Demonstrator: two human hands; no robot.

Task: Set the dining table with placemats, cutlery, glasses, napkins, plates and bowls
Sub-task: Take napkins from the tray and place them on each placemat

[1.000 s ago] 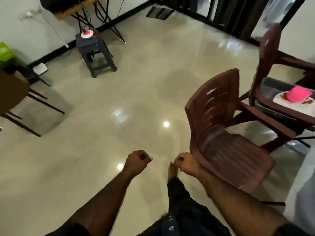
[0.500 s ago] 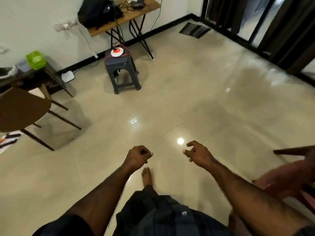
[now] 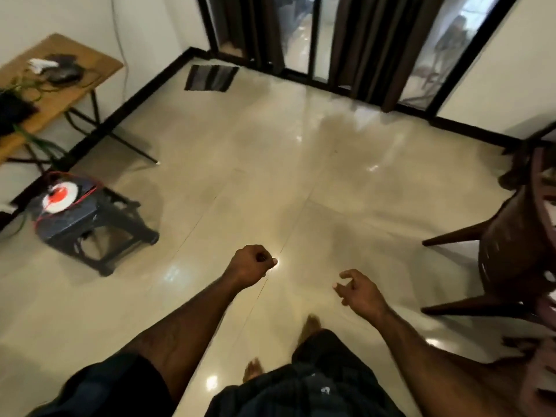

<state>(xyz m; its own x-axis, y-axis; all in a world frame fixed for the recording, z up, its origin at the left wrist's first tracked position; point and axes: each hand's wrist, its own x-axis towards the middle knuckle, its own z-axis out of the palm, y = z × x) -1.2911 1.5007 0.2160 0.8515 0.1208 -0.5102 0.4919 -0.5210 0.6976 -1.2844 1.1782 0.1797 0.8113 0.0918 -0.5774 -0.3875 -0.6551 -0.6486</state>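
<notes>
Hanging over floor (image 3: 240, 182): empty hands, left (image 3: 251, 266) fisted, right (image 3: 359, 291) loose.

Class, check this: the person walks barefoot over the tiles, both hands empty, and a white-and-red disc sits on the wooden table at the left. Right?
Not quite. In the head view the disc sits on the dark stool, not the wooden table. The rest stands: left hand and right hand hold nothing, and the feet are bare.

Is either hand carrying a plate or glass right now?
No: the left hand is a closed fist with nothing showing in it, and the right hand hangs with loosely curled fingers over the bare floor.
</notes>
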